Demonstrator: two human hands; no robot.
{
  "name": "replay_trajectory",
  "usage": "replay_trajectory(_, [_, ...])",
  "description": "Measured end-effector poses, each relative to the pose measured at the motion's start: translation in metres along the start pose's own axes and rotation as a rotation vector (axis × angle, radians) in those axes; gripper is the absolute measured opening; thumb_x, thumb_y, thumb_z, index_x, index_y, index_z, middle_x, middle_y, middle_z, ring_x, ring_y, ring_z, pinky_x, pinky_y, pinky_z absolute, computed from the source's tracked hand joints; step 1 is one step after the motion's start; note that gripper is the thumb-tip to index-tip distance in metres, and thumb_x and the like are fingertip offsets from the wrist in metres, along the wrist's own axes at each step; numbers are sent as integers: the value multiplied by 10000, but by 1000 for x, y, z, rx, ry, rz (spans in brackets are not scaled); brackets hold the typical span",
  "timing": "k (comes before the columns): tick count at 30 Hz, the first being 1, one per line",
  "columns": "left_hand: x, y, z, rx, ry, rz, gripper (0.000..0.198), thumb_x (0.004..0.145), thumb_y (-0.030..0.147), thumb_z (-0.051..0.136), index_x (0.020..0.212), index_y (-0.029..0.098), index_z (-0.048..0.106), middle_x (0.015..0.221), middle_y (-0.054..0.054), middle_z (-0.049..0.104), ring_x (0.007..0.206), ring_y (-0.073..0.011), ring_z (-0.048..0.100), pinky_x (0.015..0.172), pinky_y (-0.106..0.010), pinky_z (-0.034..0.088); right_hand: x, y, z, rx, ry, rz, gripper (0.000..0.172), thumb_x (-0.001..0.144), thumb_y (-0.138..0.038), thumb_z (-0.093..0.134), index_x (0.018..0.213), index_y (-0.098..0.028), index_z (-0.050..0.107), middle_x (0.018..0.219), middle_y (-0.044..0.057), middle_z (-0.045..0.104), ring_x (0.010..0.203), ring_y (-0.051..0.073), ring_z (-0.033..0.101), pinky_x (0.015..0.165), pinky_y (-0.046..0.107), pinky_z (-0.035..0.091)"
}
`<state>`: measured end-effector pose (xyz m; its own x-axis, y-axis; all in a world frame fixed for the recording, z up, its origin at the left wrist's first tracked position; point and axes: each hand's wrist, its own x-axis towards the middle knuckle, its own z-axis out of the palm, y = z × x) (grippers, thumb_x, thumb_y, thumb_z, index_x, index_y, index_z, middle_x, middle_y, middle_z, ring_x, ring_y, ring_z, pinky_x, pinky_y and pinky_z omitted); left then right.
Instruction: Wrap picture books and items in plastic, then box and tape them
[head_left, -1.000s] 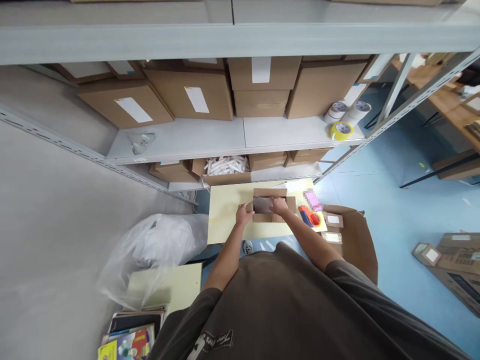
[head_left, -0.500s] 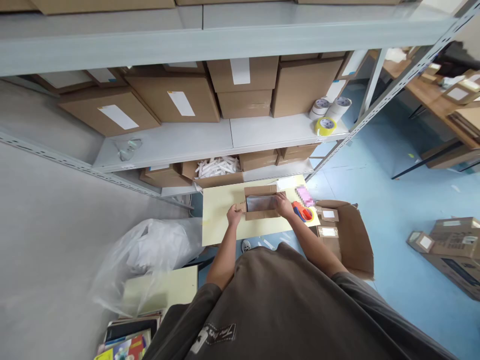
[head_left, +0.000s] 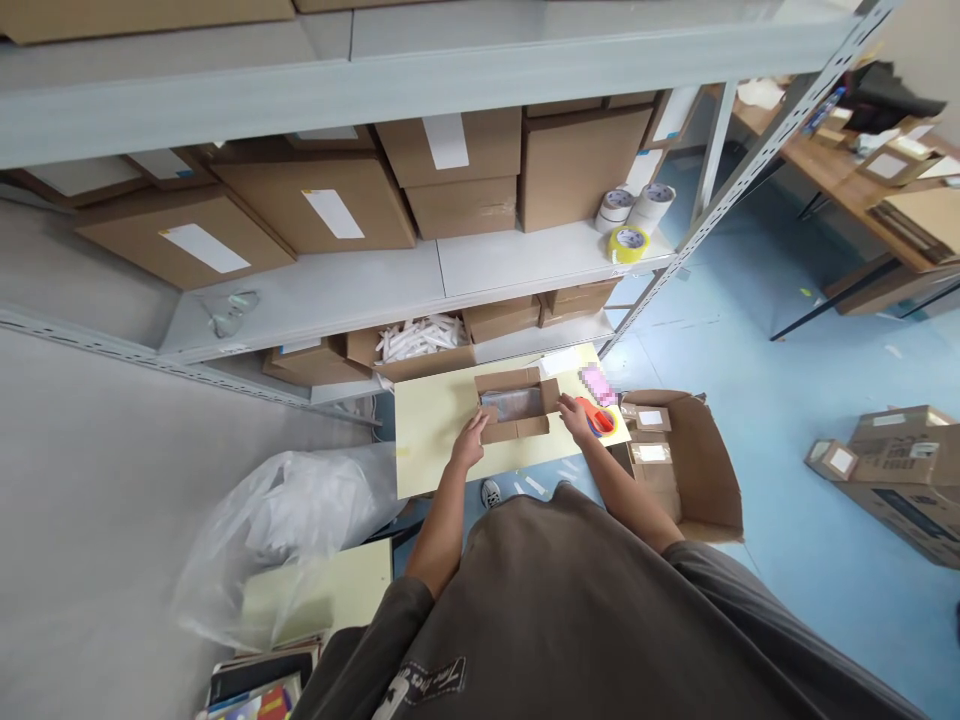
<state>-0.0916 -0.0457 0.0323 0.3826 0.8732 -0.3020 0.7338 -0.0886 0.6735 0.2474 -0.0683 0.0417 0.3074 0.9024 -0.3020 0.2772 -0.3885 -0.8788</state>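
Note:
A small cardboard box (head_left: 516, 430) lies on the pale yellow table with its flaps folded outward. Inside it is a clear, greyish plastic-wrapped item (head_left: 514, 404); its exact kind I cannot make out. My left hand (head_left: 470, 440) rests at the box's left flap, fingers stretched out along it. At the opposite end, my right hand (head_left: 575, 417) has its fingertips by the edge of the right flap, with nothing visible in its grasp. Just right of that hand lies an orange and blue tape dispenser (head_left: 600, 418) with a yellow roll.
The pale yellow table (head_left: 427, 430) stands against a metal shelf (head_left: 360, 285) stacked with cartons. Tape rolls (head_left: 628, 243) sit on the shelf. A large open carton (head_left: 705, 470) holding small boxes stands at the right. To the left is a clear plastic bag (head_left: 315, 500).
My right hand has come out of the box to its right flap. The left hand has loosened from pinching the left flap and now lies along it. The view has shifted slightly.

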Motion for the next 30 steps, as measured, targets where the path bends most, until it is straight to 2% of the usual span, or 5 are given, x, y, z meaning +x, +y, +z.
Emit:
replay_trajectory(9, [-1,2,-6,-65,60,-24,461,969,302,695,1427,250,717,1654,-109,548,1509,-290,541,1274,-450,419,-10,-17,6,-621,-419,-298,556,986,-506,687,1473,-237,693,1717,117,466,1606,329,409,1277,477,412])
replay_trajectory(13, [4,12,4,-56,209,-72,318,1010,330,659,1287,232,782,1549,-132,637,1450,-301,586,1251,-449,436,-6,-16,3,-594,-374,-302,517,977,-528,711,1399,-230,728,1606,149,595,1471,333,572,1181,452,499])
replay_trajectory(19, [18,27,14,-35,339,-227,687,970,263,662,1635,230,493,1580,-172,585,1464,-321,552,1199,-437,463,-5,-22,19,-617,-141,20,344,1039,-423,596,1258,-178,698,1141,137,805,973,269,763,840,345,584])
replay_trajectory(25, [64,43,-20,180,161,-63,1171,756,304,902,1738,313,263,1843,-157,82,1647,-457,221,1236,-553,401,14,-44,34,-815,-97,-163,768,912,-219,660,1642,-189,423,1680,219,469,1398,345,589,1031,417,559])
replay_trajectory(30, [88,56,-40,344,20,48,1197,687,237,944,1713,298,332,1770,-194,275,1638,-478,185,1273,-581,309,45,-76,40,-858,-186,-288,1030,823,-119,682,1750,-203,241,1813,152,241,1534,361,432,1176,431,488])
